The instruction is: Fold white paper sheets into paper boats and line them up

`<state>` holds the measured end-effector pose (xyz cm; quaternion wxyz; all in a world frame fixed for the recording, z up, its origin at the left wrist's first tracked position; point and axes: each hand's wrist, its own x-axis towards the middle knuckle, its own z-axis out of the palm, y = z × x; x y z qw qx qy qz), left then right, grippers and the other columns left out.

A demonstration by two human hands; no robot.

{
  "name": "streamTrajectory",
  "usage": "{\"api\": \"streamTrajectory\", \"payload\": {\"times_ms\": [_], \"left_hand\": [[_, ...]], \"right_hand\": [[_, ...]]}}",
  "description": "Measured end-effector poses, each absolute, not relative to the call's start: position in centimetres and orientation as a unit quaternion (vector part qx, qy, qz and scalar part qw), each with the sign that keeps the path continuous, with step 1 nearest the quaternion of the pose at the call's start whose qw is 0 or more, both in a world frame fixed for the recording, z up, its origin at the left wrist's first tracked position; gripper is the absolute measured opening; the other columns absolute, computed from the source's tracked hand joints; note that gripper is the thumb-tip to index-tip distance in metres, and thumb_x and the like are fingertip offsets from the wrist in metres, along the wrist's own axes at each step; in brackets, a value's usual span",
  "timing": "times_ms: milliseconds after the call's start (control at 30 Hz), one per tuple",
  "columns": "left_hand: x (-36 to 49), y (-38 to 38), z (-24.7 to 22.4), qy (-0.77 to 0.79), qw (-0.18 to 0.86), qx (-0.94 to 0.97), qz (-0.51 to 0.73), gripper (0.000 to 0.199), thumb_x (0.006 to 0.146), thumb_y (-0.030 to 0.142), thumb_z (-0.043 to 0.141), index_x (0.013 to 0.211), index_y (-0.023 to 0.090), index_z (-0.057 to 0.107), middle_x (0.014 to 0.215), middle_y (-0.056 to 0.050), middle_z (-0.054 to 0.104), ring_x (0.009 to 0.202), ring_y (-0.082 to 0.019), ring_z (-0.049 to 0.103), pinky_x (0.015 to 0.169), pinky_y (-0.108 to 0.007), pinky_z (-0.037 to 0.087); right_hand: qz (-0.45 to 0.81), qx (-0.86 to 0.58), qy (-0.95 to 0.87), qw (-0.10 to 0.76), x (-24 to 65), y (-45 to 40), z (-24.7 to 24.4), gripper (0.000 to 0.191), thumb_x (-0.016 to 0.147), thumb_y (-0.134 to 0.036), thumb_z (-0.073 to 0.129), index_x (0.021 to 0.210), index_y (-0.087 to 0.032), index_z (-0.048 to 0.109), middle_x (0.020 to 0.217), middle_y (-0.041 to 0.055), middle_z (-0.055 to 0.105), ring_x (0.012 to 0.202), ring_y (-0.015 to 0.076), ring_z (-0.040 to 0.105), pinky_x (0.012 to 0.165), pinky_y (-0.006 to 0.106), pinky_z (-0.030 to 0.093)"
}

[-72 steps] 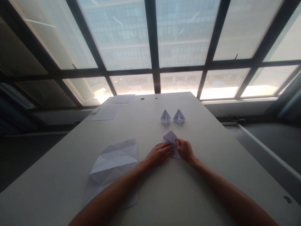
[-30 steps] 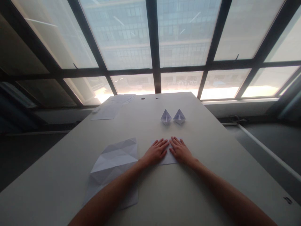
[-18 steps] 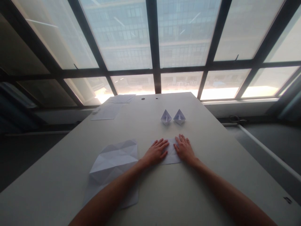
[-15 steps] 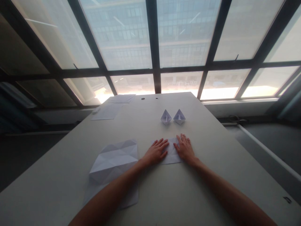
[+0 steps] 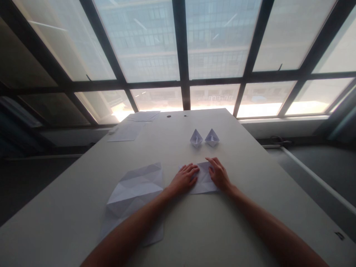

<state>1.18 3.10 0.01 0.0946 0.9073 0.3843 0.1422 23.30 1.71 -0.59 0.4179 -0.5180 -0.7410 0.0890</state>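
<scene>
A small folded white paper (image 5: pixel 202 183) lies flat on the white table (image 5: pixel 250 178). My left hand (image 5: pixel 185 178) rests on its left part, palm down with the fingers spread. On its right edge is my right hand (image 5: pixel 219 174), its index finger stretched toward the upper edge and the other fingers curled; whether it pinches the paper is unclear. Beyond the hands stand two folded paper shapes, a left one (image 5: pixel 196 138) and a right one (image 5: pixel 212 137), side by side.
A large creased paper sheet (image 5: pixel 136 187) lies at the left, partly under my left forearm. Flat sheets (image 5: pixel 125 132) sit at the table's far left, with more papers (image 5: pixel 146 116) behind. Windows rise beyond the table.
My right hand's fingers have gone from spread flat to partly curled, uncovering more of the small paper's upper right. My left hand has barely moved.
</scene>
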Motion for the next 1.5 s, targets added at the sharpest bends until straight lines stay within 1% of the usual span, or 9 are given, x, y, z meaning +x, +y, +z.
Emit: {"api": "streamTrajectory", "payload": {"times_ms": [200,333,467,667,833,1000,1267,1400,1500], "left_hand": [[1.3,3.2,-0.4,0.408,0.083,0.892,0.174,0.037,0.093,0.028,0.052,0.130,0.022,0.049,0.137,-0.009,0.053,0.136,-0.024,0.040,0.116,-0.043,0.030],[1.1,3.5,-0.9,0.431,0.069,0.880,0.185,0.040,0.095,0.028,0.047,0.134,0.020,0.047,0.138,-0.011,0.052,0.134,-0.023,0.042,0.115,-0.041,0.032],[0.8,3.6,-1.1,0.420,0.058,0.893,0.149,0.049,0.099,0.034,0.039,0.146,0.021,0.040,0.152,-0.007,0.042,0.142,-0.024,0.033,0.117,-0.042,0.026],[0.8,3.5,-0.8,0.427,0.058,0.897,0.103,0.054,0.101,0.045,0.033,0.152,0.025,0.034,0.156,-0.001,0.036,0.144,-0.027,0.028,0.116,-0.044,0.025],[0.8,3.4,-0.7,0.406,0.071,0.907,0.083,0.057,0.101,0.051,0.031,0.154,0.032,0.025,0.158,0.001,0.031,0.148,-0.026,0.020,0.119,-0.046,0.016],[0.9,3.4,-0.6,0.398,0.077,0.911,0.079,0.061,0.100,0.057,0.028,0.155,0.031,0.021,0.160,0.000,0.027,0.149,-0.025,0.015,0.120,-0.049,0.011],[0.9,3.4,-0.3,0.401,0.081,0.910,0.072,0.058,0.101,0.051,0.033,0.154,0.030,0.027,0.159,0.000,0.028,0.149,-0.024,0.016,0.120,-0.049,0.012],[0.9,3.5,-0.5,0.407,0.081,0.907,0.076,0.056,0.100,0.049,0.034,0.153,0.030,0.030,0.159,-0.001,0.030,0.148,-0.024,0.019,0.120,-0.048,0.013],[0.9,3.6,-0.7,0.411,0.079,0.905,0.081,0.056,0.100,0.047,0.035,0.153,0.029,0.030,0.158,-0.001,0.031,0.148,-0.023,0.021,0.121,-0.046,0.013]], "right_hand": [[0.128,-0.427,-0.825,0.348,22.9,1.1,-0.2,0.042,0.089,-0.008,0.048,0.124,-0.024,0.063,0.111,0.0068,0.067,0.104,0.0186,0.062,0.094,0.030,0.048],[0.114,-0.410,-0.856,0.294,22.7,0.8,0.2,0.019,0.090,-0.028,0.060,0.103,-0.023,0.073,0.111,0.0072,0.071,0.106,0.0212,0.062,0.096,0.033,0.047],[0.121,-0.426,-0.851,0.283,22.5,0.8,0.3,0.029,0.098,-0.030,0.048,0.091,-0.023,0.076,0.110,0.0060,0.073,0.105,0.0186,0.064,0.095,0.030,0.047],[0.104,-0.477,-0.836,0.250,22.7,1.3,-0.6,0.032,0.095,-0.023,0.050,0.122,-0.021,0.067,0.128,0.0073,0.065,0.122,0.0187,0.055,0.107,0.032,0.039],[0.083,-0.512,-0.840,0.161,22.8,1.5,-1.3,0.056,0.097,-0.036,0.045,0.149,-0.016,0.039,0.156,0.0127,0.033,0.146,0.0232,0.025,0.119,0.043,0.018],[0.084,-0.510,-0.846,0.130,22.7,1.3,-1.4,0.068,0.097,-0.053,0.040,0.154,-0.017,0.028,0.160,0.0146,0.022,0.149,0.0254,0.014,0.119,0.048,0.010],[0.075,-0.611,-0.771,0.165,22.6,2.1,-2.1,0.049,0.099,-0.025,0.036,0.147,-0.018,0.044,0.157,0.0148,0.032,0.147,0.0257,0.023,0.118,0.049,0.015],[0.068,-0.632,-0.751,0.180,23.0,2.3,-2.6,0.057,0.091,-0.004,0.030,0.145,-0.013,0.046,0.154,0.0161,0.037,0.145,0.0239,0.028,0.118,0.046,0.018],[0.067,-0.629,-0.752,0.186,23.2,2.3,-2.4,0.061,0.087,-0.001,0.031,0.144,-0.012,0.046,0.153,0.0160,0.038,0.145,0.0229,0.027,0.118,0.045,0.019]]}}
